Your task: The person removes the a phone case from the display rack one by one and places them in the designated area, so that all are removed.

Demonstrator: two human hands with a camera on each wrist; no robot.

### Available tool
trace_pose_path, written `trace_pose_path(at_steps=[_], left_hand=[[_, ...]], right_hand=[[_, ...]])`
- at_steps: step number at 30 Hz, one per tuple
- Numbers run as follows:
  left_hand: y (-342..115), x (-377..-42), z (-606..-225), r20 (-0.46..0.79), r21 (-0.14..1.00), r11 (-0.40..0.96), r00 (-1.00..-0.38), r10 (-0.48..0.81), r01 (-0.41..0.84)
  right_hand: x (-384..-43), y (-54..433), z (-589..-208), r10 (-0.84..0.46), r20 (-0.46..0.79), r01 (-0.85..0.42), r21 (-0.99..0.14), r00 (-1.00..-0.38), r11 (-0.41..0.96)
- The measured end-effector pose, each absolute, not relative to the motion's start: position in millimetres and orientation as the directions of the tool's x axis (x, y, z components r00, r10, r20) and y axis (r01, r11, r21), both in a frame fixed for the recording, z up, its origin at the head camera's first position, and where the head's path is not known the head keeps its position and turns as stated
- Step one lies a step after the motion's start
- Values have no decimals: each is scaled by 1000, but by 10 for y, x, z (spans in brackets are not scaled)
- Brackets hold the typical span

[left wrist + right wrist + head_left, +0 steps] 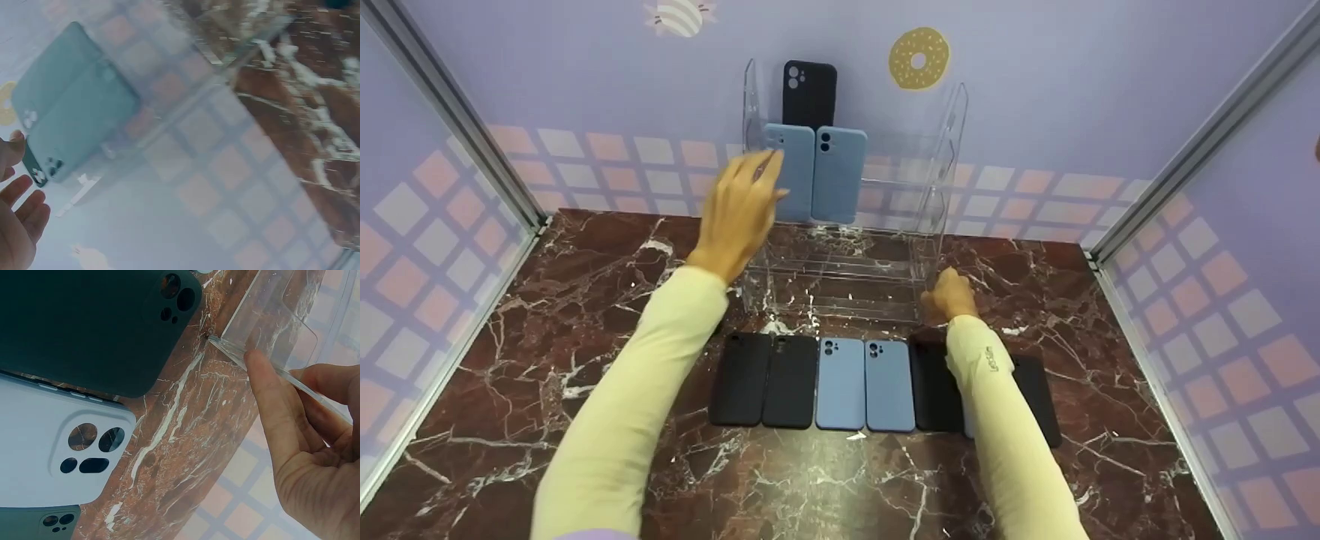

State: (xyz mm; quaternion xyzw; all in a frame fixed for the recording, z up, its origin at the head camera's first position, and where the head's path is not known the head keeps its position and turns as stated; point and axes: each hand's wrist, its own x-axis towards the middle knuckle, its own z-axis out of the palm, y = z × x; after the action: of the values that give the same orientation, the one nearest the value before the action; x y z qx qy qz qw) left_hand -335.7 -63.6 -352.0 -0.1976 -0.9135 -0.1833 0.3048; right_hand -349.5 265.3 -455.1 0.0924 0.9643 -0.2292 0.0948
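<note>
A clear stepped display stand point(936, 202) rises against the back wall. On its tiers lean two blue phone cases point(840, 180), with a black phone case point(810, 94) higher up behind them. My left hand point(737, 214) is at the left blue case, overlapping it in the head view. Its fingers are spread and hold nothing in the left wrist view point(19, 219). At the stand's front right, my right hand point(952, 295) pinches the edge of the clear side panel point(292, 379) between thumb and fingers.
In front of the stand, a row of phone cases lies on the dark red marbled table point(607, 360): black ones point(741, 381) at the left, blue ones point(864, 384) in the middle, more point(1037, 401) partly under my right sleeve. Patterned panels point(1200, 262) enclose the sides and back.
</note>
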Motion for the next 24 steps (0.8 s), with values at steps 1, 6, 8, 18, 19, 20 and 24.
trace_pose_path(at_steps=[1,6,8,18,19,20,24], left_hand=[[-578,-3405,-3474,618,203,862,-744,254,463],[-339,-3625,-3328,534,122,904,-795,288,410],[-266,-3688,-3295,486,94,918,-822,296,386],[-7,-3902,-3253,296,54,953,-917,269,297],[15,-3918,-3258,281,50,955,-922,266,291],[36,-3931,-3261,266,44,957,-927,265,286],[113,-3977,-3262,237,34,959,-934,265,281]], right_hand=[[-3489,2654,-4549,137,-224,224,-428,-965,876],[-3475,2647,-4542,148,-220,232,-429,-964,873],[-3482,2643,-4541,150,-217,232,-427,-965,874],[-3502,2647,-4560,157,-199,229,-419,-967,879],[-3500,2647,-4561,159,-199,231,-423,-967,876],[-3498,2647,-4562,159,-198,231,-428,-967,874],[-3493,2655,-4561,158,-201,233,-442,-967,866]])
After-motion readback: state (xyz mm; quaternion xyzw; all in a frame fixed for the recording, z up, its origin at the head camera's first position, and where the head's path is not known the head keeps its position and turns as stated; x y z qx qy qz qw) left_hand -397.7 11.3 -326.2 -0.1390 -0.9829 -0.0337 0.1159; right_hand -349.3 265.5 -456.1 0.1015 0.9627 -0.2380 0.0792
